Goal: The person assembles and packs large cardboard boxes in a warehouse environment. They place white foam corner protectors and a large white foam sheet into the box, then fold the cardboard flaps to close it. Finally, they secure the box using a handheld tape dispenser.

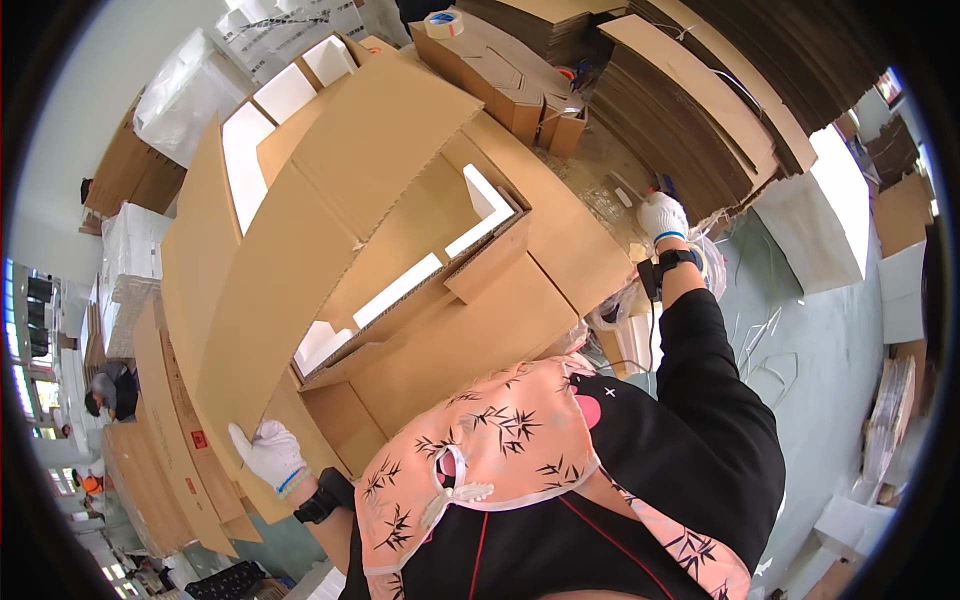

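A large open cardboard box (pixel 520 300) lies in front of me with its panels spread. A long cardboard flap (pixel 310 190) bends across its opening. My left hand (pixel 270 457), in a white knit glove, is closed at the near-left end of this flap. White foam strips (pixel 397 290) line the inner edge of the box, and more white foam (pixel 243 155) sits along its far-left side. Off to the right, my gloved right hand (pixel 663 217) is closed above a cluttered surface. A small dark and reddish thing shows at its fingers, too little to name.
Stacked flat cardboard (pixel 680 110) stands at the far right, beside a white block (pixel 820 215). A tape roll (pixel 443 24) rests on folded cardboard at the back. Loose straps (pixel 765 350) lie on the floor at right. Long cartons (pixel 150 480) stand at left; a person (pixel 115 390) is beyond.
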Demonstrator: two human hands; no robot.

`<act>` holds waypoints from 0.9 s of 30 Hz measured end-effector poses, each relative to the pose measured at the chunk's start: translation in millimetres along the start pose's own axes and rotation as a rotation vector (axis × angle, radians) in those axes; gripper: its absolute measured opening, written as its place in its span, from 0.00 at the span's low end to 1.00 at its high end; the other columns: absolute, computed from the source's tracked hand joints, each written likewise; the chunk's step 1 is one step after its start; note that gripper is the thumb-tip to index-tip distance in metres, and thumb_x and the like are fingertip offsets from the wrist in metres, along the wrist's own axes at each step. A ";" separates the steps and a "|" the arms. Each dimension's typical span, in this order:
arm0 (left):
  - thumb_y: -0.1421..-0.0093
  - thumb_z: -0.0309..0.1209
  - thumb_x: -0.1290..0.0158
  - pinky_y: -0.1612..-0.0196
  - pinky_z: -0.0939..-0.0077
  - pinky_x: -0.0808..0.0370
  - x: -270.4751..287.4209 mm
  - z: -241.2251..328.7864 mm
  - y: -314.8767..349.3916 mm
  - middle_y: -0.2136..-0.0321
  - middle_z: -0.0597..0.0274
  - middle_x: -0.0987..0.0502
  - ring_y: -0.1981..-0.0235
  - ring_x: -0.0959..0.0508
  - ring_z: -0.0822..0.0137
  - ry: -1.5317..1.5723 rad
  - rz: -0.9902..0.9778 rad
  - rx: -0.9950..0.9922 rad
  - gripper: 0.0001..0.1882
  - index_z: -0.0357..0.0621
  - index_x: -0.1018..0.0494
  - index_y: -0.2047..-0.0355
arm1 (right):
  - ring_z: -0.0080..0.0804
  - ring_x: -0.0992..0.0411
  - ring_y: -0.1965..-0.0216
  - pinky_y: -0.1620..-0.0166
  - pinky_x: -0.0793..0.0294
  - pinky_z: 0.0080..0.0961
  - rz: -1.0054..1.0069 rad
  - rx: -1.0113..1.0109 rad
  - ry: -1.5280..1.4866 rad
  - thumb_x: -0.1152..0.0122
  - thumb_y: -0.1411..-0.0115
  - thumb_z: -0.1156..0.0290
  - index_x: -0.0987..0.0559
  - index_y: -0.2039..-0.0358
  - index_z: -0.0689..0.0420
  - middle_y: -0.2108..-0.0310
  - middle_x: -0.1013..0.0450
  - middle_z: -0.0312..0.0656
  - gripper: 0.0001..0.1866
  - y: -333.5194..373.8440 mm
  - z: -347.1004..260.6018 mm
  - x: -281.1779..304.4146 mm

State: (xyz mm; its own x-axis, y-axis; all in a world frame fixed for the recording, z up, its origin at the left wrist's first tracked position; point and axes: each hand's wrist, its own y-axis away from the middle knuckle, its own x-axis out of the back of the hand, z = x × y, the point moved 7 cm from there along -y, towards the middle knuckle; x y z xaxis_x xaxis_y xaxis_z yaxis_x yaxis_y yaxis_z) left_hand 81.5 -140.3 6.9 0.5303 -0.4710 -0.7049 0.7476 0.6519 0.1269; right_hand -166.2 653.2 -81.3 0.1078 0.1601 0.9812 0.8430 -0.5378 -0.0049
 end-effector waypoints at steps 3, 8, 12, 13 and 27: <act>0.32 0.37 0.47 0.78 0.87 0.35 2.8 1.0 5.6 0.65 0.68 0.19 0.78 0.31 0.79 -0.041 0.024 -0.014 0.12 0.43 0.25 0.57 | 0.49 0.23 0.51 0.49 0.23 0.41 -0.098 -0.096 0.114 0.43 0.41 0.60 0.18 0.53 0.53 0.54 0.22 0.52 0.18 -23.6 45.4 -13.4; 0.33 0.39 0.46 0.77 0.86 0.36 -12.5 -13.1 27.9 0.68 0.70 0.21 0.79 0.33 0.78 -0.045 0.262 -0.077 0.11 0.44 0.25 0.59 | 0.49 0.23 0.51 0.50 0.22 0.42 -0.105 -0.144 0.166 0.41 0.43 0.61 0.18 0.54 0.53 0.54 0.22 0.54 0.18 -52.9 61.6 -22.6; 0.34 0.41 0.45 0.77 0.84 0.36 -22.7 -3.1 56.0 0.69 0.71 0.21 0.79 0.32 0.78 -0.140 0.267 -0.089 0.12 0.47 0.25 0.60 | 0.53 0.21 0.56 0.55 0.21 0.47 -0.123 0.001 0.207 0.46 0.41 0.57 0.16 0.57 0.51 0.60 0.20 0.52 0.18 -78.4 58.5 -74.3; 0.34 0.41 0.44 0.77 0.84 0.35 -25.0 -4.7 59.8 0.69 0.71 0.21 0.78 0.31 0.78 -0.085 0.283 -0.041 0.12 0.47 0.25 0.60 | 0.53 0.21 0.57 0.57 0.21 0.48 -0.124 0.038 0.203 0.45 0.42 0.56 0.16 0.59 0.50 0.61 0.20 0.52 0.17 -85.2 63.4 -83.1; 0.33 0.32 0.48 0.63 0.75 0.21 -76.3 -40.7 78.0 0.56 0.59 0.21 0.58 0.20 0.67 0.056 0.351 -0.282 0.13 0.42 0.28 0.51 | 0.55 0.25 0.54 0.55 0.25 0.45 -0.164 0.046 0.235 0.50 0.37 0.61 0.21 0.52 0.53 0.57 0.22 0.51 0.17 -126.4 81.7 -94.4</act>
State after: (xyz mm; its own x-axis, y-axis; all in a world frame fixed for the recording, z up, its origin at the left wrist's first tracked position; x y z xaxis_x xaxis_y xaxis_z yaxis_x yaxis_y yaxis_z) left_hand 83.1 -29.3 42.2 0.7038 -0.1648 -0.6911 0.3841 0.9066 0.1750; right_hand -239.9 773.6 -189.0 -0.1527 0.0431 0.9873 0.8628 -0.4814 0.1544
